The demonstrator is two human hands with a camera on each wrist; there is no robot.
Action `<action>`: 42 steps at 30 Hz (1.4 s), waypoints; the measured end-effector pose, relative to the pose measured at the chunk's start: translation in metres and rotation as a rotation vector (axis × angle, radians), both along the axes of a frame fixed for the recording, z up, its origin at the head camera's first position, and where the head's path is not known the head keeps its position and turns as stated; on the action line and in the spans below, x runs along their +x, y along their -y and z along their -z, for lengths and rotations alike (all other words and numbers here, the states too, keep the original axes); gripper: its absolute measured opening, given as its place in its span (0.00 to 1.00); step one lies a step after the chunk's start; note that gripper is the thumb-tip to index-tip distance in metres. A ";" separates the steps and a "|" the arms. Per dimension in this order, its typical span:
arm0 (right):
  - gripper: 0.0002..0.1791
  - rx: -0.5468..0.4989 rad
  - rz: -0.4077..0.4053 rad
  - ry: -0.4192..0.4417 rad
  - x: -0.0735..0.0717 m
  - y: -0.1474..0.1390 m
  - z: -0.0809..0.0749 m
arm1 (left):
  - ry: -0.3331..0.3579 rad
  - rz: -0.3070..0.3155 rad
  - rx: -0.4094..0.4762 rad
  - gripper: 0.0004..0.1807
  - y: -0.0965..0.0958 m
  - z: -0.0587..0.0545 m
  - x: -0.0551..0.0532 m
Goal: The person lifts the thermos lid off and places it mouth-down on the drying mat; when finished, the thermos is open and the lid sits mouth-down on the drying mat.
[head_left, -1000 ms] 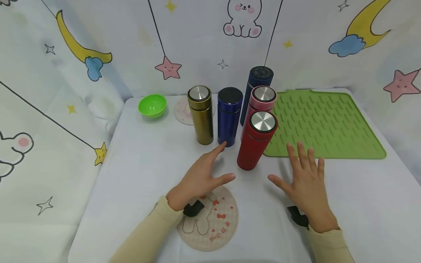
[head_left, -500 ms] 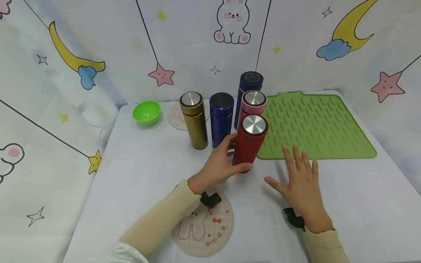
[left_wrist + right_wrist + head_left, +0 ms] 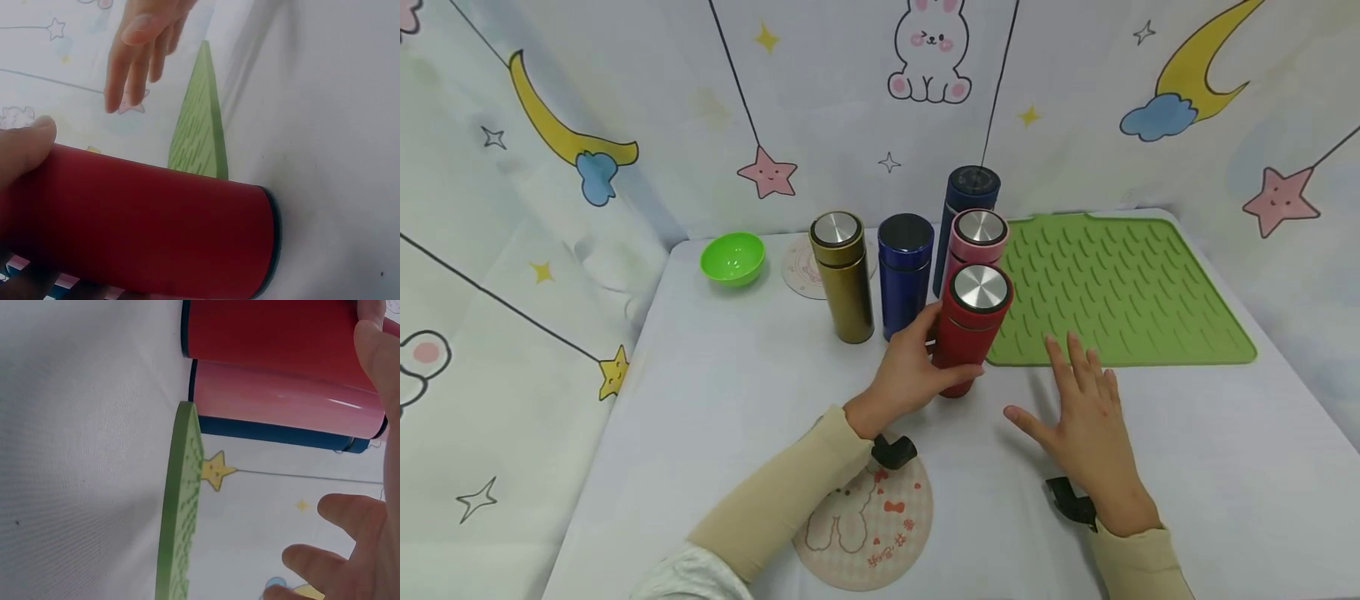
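My left hand [image 3: 910, 367] grips a red thermos bottle [image 3: 966, 337] with a silver lid, thumb across its front and fingers behind. In the left wrist view the thumb lies over the red bottle's side [image 3: 144, 219], and its base is close over the table. Just behind it stand a pink thermos [image 3: 976, 237] and a dark navy thermos [image 3: 968, 192], both partly hidden. To the left of these are a blue thermos [image 3: 905, 279] and a gold thermos [image 3: 842, 287]. My right hand [image 3: 1090, 429] hovers with spread fingers right of the red bottle, holding nothing.
A green ridged mat [image 3: 1127, 292] covers the back right of the white table [image 3: 715, 400]. A small green bowl [image 3: 733, 260] stands at the back left. One round mat [image 3: 801, 271] lies behind the gold bottle, another [image 3: 865, 542] under my left forearm.
My left hand has moved right and forward from beside the red thermos and closed around it. The right hand has stayed nearly still. The head view has shifted slightly.
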State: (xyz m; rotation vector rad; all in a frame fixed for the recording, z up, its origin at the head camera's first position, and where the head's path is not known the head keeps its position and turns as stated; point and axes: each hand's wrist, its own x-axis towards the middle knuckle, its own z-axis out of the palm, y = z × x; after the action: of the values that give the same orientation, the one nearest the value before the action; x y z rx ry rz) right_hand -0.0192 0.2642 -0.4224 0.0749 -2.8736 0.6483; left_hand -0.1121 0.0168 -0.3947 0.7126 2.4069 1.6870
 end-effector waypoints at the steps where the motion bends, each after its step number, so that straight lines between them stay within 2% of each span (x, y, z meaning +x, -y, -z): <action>1: 0.63 -0.022 -0.002 0.006 0.000 0.000 0.000 | -0.002 -0.001 0.003 0.46 0.001 0.000 0.001; 7: 0.63 -0.150 -0.024 0.031 0.000 0.004 -0.006 | -0.041 -0.006 0.019 0.44 0.016 -0.003 0.007; 9: 0.62 -0.183 -0.045 -0.014 0.000 0.007 -0.009 | -0.083 -0.006 0.026 0.43 0.023 -0.006 0.010; 12: 0.60 -0.270 -0.097 -0.133 -0.002 0.016 -0.020 | -0.164 -0.003 0.046 0.42 0.035 -0.012 0.014; 16: 0.54 -0.522 -0.245 -0.297 -0.006 0.038 -0.047 | -0.270 -0.041 0.012 0.43 0.054 -0.018 0.025; 20: 0.48 -0.838 -0.479 -0.361 -0.007 0.065 -0.082 | -0.403 -0.112 -0.093 0.43 0.075 -0.023 0.039; 23: 0.48 -0.916 -0.597 -0.375 -0.006 0.085 -0.101 | -0.518 -0.174 -0.171 0.44 0.087 -0.026 0.047; 26: 0.50 -0.823 -0.577 -0.400 -0.004 0.103 -0.110 | -0.604 -0.229 -0.241 0.44 0.095 -0.027 0.053; 32: 0.50 -0.584 -0.370 -0.395 -0.002 0.127 -0.115 | -0.702 -0.315 -0.357 0.43 0.101 -0.026 0.058; 35: 0.46 -0.500 -0.321 -0.390 -0.003 0.132 -0.115 | -0.731 -0.335 -0.388 0.43 0.104 -0.026 0.059; 38: 0.41 -0.449 -0.364 -0.389 -0.005 0.131 -0.113 | -0.720 -0.302 -0.382 0.43 0.108 -0.025 0.058; 42: 0.38 -0.371 -0.544 -0.418 -0.010 0.125 -0.113 | -0.651 -0.179 -0.331 0.42 0.117 -0.025 0.053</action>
State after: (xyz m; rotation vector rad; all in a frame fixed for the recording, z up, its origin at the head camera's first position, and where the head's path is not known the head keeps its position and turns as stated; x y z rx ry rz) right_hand -0.0288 0.1396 -0.3098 0.8444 -2.2824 1.0948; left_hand -0.0589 -0.0999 -0.3694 1.1535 3.1620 1.1654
